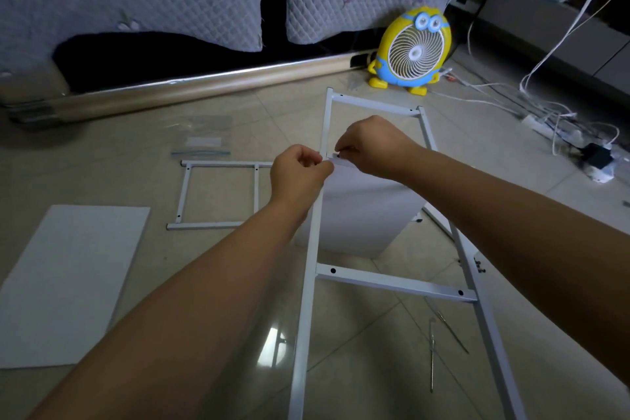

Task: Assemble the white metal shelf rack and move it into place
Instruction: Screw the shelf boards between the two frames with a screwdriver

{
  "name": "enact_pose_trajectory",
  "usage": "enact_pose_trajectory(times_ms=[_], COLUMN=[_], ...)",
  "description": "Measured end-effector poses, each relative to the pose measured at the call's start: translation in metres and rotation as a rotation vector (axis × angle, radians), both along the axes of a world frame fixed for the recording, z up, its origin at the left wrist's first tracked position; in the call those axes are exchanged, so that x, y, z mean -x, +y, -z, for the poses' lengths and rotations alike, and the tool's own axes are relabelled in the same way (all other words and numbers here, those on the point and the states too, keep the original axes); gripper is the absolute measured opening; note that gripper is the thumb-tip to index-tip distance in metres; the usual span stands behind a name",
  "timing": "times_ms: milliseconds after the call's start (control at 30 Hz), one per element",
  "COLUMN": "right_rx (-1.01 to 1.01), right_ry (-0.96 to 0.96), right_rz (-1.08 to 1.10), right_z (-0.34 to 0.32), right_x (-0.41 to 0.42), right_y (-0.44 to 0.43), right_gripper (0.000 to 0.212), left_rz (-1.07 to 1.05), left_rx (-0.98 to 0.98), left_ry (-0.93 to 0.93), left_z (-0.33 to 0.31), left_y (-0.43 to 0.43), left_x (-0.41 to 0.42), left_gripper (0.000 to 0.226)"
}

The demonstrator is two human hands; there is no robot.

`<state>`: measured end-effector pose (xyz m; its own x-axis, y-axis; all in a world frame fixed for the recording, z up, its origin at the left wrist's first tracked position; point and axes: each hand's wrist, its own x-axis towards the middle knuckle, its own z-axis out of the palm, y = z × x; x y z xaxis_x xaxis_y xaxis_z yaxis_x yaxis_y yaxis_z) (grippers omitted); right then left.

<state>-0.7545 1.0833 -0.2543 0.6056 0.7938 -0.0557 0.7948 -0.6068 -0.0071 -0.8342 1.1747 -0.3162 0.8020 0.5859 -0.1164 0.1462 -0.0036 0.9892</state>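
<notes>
Both hands pinch at the frame (308, 283) corner: left hand (300, 170) steadies the shelf (361, 211), right hand (370, 147) apparently seats a tiny fastener.

Both bare forearms reach forward from the lower edge of the view and converge toward the middle. The left hand (300, 170) is curled into a loose fist, knuckles up, thumb and forefinger pinched together at its right side. The right hand (371, 143) sits just beside it, slightly farther out, wrist bent, its fingertips (341, 155) pinched downward. The two hands nearly touch; what the pinches hold is too small to tell.
</notes>
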Motion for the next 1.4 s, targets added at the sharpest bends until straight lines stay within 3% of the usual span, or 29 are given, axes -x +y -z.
enact_pose_trajectory(times_ms=[500, 833, 1100, 1200, 1267, 1400], right_rx=[0.273, 0.38, 0.228, 0.018, -0.168, -0.417], right_ry=[-0.114, -0.066, 0.07, 0.044, -0.022, -0.024], right_rz=[-0.09, 0.058, 0.153, 0.236, 0.329, 0.607], right_z=[-0.002, -0.004, -0.008, -0.017, -0.017, 0.015], right_x=[-0.003, 0.003, -0.002, -0.012, -0.019, -0.025], right_y=[0.01, 0.027, 0.023, -0.013, -0.052, -0.143], right_gripper=[0.022, 0.029, 0.037, 0.047, 0.046, 0.041], left_rz=[0.019, 0.027, 0.037, 0.137, 0.219, 0.314], left_rx=[-0.005, 0.037, -0.014, -0.188, -0.493, -0.968], left_ry=[0.023, 0.033, 0.063, 0.041, 0.113, 0.339], left_z=[0.0, -0.001, -0.002, -0.007, -0.013, -0.024], left_y=[0.002, 0.002, 0.005, 0.007, 0.008, 0.001], left_x=[0.0, 0.004, 0.002, 0.0, -0.005, -0.012], left_gripper=[0.024, 0.02, 0.018, 0.022, 0.036, 0.035])
